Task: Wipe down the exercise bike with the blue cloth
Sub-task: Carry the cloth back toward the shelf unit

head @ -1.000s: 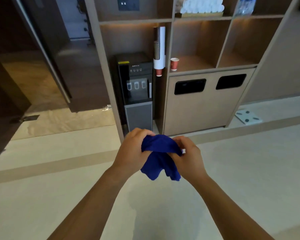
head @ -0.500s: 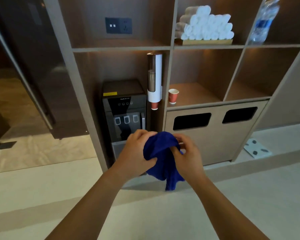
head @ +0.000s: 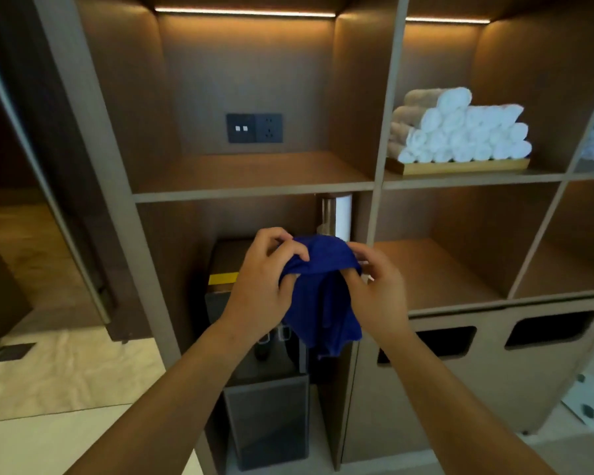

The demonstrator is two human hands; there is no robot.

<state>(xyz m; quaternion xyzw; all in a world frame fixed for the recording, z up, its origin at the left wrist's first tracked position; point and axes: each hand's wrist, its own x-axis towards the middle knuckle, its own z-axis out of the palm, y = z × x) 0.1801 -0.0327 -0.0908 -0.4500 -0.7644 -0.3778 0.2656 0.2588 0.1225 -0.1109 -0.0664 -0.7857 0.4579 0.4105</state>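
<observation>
A dark blue cloth (head: 323,296) hangs bunched between both hands at chest height, its lower folds drooping. My left hand (head: 261,286) pinches the cloth's upper left edge, and my right hand (head: 379,289) grips its upper right edge. Both forearms reach in from the bottom of the view. No exercise bike is in view.
A brown shelving unit (head: 254,192) fills the view straight ahead. A black water dispenser (head: 264,389) stands behind the hands, with a cup holder tube (head: 336,214) above. Rolled white towels (head: 460,132) sit on a tray. Two bin slots (head: 549,329) lie low right. A dark door (head: 31,166) stands left.
The view has tilted up and come closer to the shelves. Both hands stay on the cloth, shifting their grip along its top edge so it hangs longer.
</observation>
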